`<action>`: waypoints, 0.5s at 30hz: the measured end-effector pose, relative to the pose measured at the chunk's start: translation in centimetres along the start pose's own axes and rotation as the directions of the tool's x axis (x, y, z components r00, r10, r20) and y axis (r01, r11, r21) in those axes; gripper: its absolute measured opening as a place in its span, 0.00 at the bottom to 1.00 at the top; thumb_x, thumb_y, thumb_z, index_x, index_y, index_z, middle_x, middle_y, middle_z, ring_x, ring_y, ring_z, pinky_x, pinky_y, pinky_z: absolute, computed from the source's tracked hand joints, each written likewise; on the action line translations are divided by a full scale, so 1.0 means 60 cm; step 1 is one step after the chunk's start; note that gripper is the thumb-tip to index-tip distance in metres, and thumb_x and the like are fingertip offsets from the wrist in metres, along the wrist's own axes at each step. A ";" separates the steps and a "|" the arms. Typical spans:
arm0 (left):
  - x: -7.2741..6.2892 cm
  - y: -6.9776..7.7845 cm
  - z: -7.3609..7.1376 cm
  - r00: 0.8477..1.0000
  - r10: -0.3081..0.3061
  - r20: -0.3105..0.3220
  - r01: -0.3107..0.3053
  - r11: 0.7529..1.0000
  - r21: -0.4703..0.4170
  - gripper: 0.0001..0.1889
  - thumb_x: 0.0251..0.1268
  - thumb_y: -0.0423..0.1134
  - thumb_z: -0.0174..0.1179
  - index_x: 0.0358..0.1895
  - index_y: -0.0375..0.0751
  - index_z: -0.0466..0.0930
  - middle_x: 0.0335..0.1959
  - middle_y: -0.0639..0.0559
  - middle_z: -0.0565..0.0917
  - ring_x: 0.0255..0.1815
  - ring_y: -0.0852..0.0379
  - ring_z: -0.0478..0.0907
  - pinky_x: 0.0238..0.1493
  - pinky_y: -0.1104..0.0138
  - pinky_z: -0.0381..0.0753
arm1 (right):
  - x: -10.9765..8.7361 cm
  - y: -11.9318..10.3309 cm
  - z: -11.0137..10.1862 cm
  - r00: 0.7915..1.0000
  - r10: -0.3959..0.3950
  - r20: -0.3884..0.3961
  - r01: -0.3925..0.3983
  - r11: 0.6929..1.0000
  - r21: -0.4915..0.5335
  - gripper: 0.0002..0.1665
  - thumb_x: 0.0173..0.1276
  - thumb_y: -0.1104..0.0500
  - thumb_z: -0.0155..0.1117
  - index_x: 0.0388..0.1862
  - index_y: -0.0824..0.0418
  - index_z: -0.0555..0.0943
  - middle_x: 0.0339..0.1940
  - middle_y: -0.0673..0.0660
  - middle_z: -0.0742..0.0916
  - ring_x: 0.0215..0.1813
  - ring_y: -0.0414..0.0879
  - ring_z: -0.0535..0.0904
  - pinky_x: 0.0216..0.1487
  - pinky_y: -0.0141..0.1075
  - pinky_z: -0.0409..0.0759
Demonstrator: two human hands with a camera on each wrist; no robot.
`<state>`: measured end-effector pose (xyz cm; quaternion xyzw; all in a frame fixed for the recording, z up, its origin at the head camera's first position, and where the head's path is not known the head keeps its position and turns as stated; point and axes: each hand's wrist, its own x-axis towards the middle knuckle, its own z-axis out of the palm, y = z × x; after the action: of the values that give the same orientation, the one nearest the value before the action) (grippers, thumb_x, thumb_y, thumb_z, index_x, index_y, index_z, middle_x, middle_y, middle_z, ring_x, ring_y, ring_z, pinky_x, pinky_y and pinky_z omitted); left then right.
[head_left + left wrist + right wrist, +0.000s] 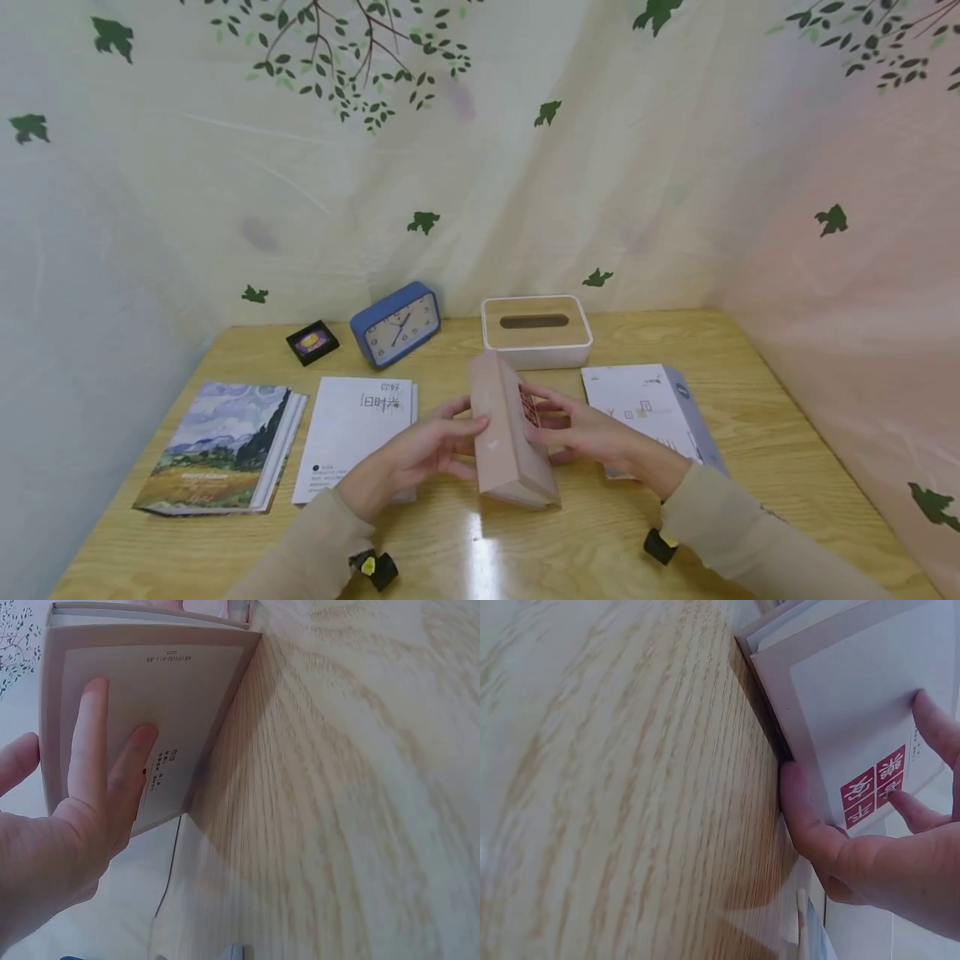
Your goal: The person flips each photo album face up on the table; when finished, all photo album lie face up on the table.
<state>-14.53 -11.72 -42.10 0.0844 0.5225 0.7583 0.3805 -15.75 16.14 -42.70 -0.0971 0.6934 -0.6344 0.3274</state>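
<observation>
A pale pink hardcover book (498,433) stands on edge between both hands, its spine turned up and its lower edge at the tabletop. My left hand (427,446) holds it from the left. The thumb lies on the spine, and in the left wrist view extended fingers (90,750) rest against the plain back cover (195,667). From the other side my right hand (592,429) grips the book, its fingers spread on the cover with a red block of characters (870,787). One fingertip (793,780) sits by the book's lower edge in the right wrist view.
On the wooden table (600,550) lie a landscape-cover book (217,450), a white book (352,433) and a white-and-grey book (630,400). Behind stand a blue clock (397,325), a small black framed item (312,342) and a tissue box (536,333), near the leaf-print curtain (480,183).
</observation>
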 end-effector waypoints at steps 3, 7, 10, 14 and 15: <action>-0.003 0.001 -0.003 1.000 0.001 0.000 -0.001 1.000 0.016 0.38 0.76 0.39 0.57 0.81 0.40 0.47 0.64 0.37 0.77 0.60 0.40 0.79 0.52 0.47 0.84 | 0.001 0.001 -0.001 1.000 0.000 -0.006 0.000 1.000 -0.011 0.46 0.72 0.53 0.69 0.83 0.43 0.57 0.79 0.63 0.60 0.72 0.60 0.65 0.57 0.53 0.81; -0.005 -0.001 -0.008 1.000 0.007 -0.011 -0.007 1.000 0.023 0.36 0.76 0.36 0.55 0.81 0.39 0.48 0.67 0.35 0.74 0.62 0.39 0.78 0.52 0.47 0.84 | 0.002 0.004 -0.006 1.000 0.009 -0.021 -0.010 0.999 -0.036 0.47 0.71 0.55 0.70 0.83 0.46 0.57 0.79 0.64 0.58 0.68 0.59 0.70 0.54 0.52 0.83; -0.005 -0.005 -0.013 0.999 0.006 -0.035 -0.005 0.999 0.037 0.35 0.76 0.35 0.53 0.80 0.37 0.49 0.70 0.35 0.71 0.64 0.38 0.76 0.53 0.45 0.83 | 0.003 0.006 -0.013 0.999 0.015 -0.037 -0.017 0.999 -0.048 0.47 0.71 0.60 0.69 0.83 0.50 0.57 0.79 0.66 0.58 0.63 0.58 0.75 0.49 0.53 0.85; -0.001 -0.012 -0.020 0.995 0.007 -0.098 0.004 0.994 0.105 0.34 0.77 0.37 0.54 0.79 0.34 0.51 0.67 0.33 0.73 0.62 0.37 0.77 0.52 0.43 0.83 | 0.005 0.008 -0.019 0.998 0.020 -0.059 -0.024 0.998 -0.057 0.46 0.72 0.65 0.67 0.83 0.55 0.56 0.78 0.70 0.60 0.56 0.56 0.79 0.45 0.54 0.86; 0.001 -0.014 -0.021 0.993 0.007 -0.115 0.008 0.992 0.125 0.34 0.78 0.39 0.54 0.79 0.33 0.51 0.65 0.32 0.75 0.61 0.37 0.77 0.52 0.44 0.83 | 0.006 0.009 -0.020 0.998 0.022 -0.063 -0.026 0.998 -0.057 0.46 0.72 0.66 0.66 0.83 0.55 0.55 0.77 0.70 0.61 0.54 0.56 0.80 0.44 0.54 0.87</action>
<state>-14.81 -12.49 -43.41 0.0642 0.5901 0.7276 0.3439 -16.54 17.01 -43.34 -0.0783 0.7223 -0.6130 0.3103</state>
